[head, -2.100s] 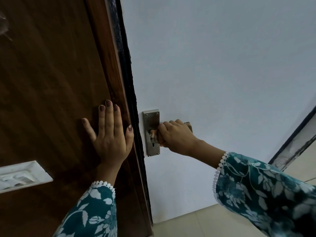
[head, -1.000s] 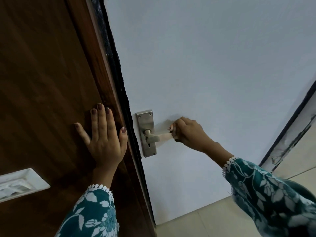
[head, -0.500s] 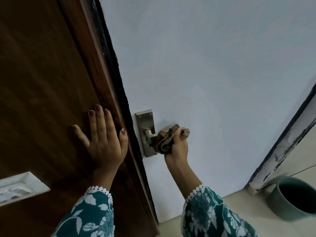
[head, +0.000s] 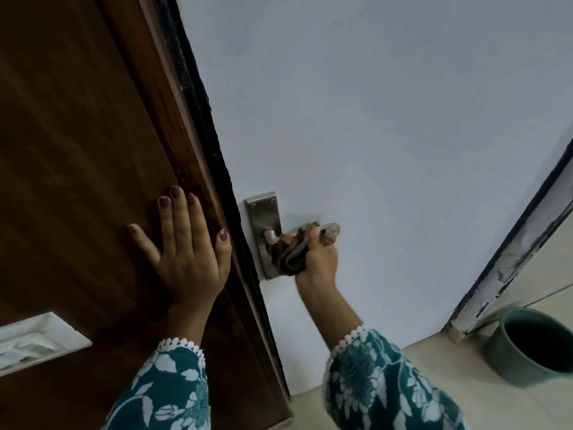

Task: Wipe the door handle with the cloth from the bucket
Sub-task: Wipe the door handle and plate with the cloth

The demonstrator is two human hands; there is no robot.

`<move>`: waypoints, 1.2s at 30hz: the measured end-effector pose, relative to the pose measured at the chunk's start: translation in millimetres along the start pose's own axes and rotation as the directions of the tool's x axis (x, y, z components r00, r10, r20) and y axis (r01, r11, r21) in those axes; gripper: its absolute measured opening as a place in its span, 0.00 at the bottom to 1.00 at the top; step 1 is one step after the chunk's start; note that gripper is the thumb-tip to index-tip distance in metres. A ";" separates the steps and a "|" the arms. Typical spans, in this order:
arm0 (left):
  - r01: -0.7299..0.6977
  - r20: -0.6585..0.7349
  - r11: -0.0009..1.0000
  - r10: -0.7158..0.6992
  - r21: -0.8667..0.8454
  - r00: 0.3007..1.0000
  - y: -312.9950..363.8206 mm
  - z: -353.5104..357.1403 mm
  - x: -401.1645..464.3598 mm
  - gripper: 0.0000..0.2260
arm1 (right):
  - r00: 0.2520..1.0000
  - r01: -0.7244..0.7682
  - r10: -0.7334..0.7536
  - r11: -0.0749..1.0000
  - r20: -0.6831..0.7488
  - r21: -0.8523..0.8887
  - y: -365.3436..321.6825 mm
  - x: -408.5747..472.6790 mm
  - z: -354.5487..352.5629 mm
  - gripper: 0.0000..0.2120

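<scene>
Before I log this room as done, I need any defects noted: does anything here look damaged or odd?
Yes: the door frame at the right has flaking, chipped paint near the floor, beside the bucket. Otherwise ordinary: the right hand holds the cloth against the door handle.

Brownish bunched cloth around metal door handle; green bucket floor-right

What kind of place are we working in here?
Likely a home doorway: a white door with a metal lever handle, a brown wooden panel beside it, and a teal bucket on tiled floor.
</scene>
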State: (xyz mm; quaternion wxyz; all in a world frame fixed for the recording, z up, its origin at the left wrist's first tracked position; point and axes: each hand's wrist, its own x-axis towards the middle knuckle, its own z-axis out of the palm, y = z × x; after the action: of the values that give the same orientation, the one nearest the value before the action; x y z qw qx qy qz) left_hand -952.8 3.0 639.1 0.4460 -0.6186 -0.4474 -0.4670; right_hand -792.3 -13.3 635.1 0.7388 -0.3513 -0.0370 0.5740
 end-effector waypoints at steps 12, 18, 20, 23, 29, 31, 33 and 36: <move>0.004 -0.005 1.000 -0.004 0.012 1.000 1.0 2.0 -0.2 0.26 | 0.991 0.127 -0.128 0.992 0.039 0.009 37.7 8.4 -0.8 0.07; 0.016 -0.003 1.000 -0.016 0.013 1.000 3.7 1.8 -0.1 0.26 | 0.992 0.121 -0.125 0.965 -0.001 -0.232 67.9 -13.4 12.6 0.18; 0.028 -0.007 1.000 -0.027 0.014 1.000 5.1 2.3 -0.5 0.26 | 0.986 0.165 -0.161 0.915 0.042 -0.368 68.0 -12.3 5.9 0.18; 0.027 -0.013 0.999 -0.027 0.018 1.000 5.8 2.2 -0.2 0.26 | 0.966 0.253 -0.233 0.774 0.110 -0.581 66.5 -10.6 -5.2 0.16; 0.030 -0.003 0.999 -0.030 0.020 1.000 3.8 1.3 1.0 0.26 | 0.910 0.411 -0.298 0.545 0.289 -0.731 48.3 0.5 -30.1 0.08; 0.031 0.011 0.999 -0.031 0.014 0.999 3.7 -0.3 0.9 0.26 | 0.910 0.409 -0.307 0.544 0.280 -0.732 36.4 4.7 -37.1 0.07; 0.028 0.023 1.000 -0.028 0.009 0.999 3.3 -1.3 1.6 0.26 | 0.912 0.398 -0.323 0.543 0.253 -0.739 19.5 13.3 -44.1 0.06; 0.037 0.042 0.999 -0.037 -0.004 0.998 4.3 -2.5 2.7 0.26 | 0.916 0.363 -0.358 0.552 0.180 -0.750 -13.7 26.5 -52.9 0.09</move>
State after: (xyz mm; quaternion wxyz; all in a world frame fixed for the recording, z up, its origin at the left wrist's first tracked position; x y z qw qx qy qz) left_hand -948.7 0.0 641.6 0.4264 -0.6210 -0.4667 -0.4634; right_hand -747.9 -16.6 593.9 0.6185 -0.6152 -0.3515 0.3398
